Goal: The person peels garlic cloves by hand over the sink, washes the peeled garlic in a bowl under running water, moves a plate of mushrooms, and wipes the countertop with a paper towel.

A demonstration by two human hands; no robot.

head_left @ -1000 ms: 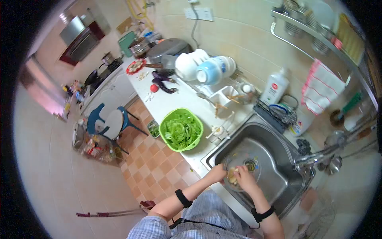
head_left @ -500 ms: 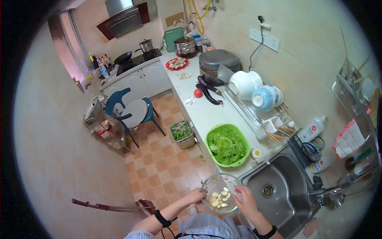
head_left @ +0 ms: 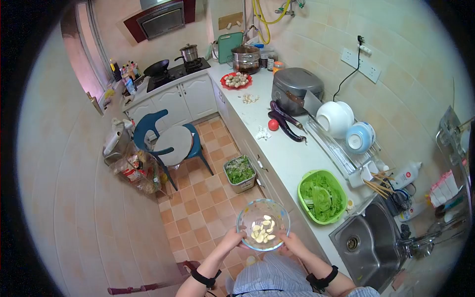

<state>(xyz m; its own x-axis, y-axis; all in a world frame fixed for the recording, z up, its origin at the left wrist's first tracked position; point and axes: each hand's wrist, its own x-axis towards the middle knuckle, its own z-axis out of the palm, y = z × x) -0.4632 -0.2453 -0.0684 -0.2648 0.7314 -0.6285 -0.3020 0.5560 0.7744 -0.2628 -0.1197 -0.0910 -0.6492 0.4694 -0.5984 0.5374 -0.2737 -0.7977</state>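
A clear glass bowl (head_left: pixel 263 208) with peeled garlic cloves (head_left: pixel 262 231) inside is held in front of my body, over the floor beside the counter. My left hand (head_left: pixel 233 238) grips its left rim, and my right hand (head_left: pixel 292 241) grips its right rim. The fingers of both hands are partly hidden under and behind the glass. To the bowl's right, a green basket (head_left: pixel 301 198) of leafy greens (head_left: pixel 324 195) stands on the counter, apart from my hands.
The counter (head_left: pixel 277 163) holds eggplants (head_left: pixel 287 123), a tomato (head_left: pixel 273 124), a red plate of garlic (head_left: pixel 236 80) and a rice cooker (head_left: pixel 297 89). The sink (head_left: pixel 371 247) lies at the right. A bin (head_left: pixel 240 173) and a blue chair (head_left: pixel 195 143) stand on the floor.
The view has turned, shifting the counter and sink rightward. The bowl has moved away from the sink with both hands on it, and my right hand now grips the rim more firmly.
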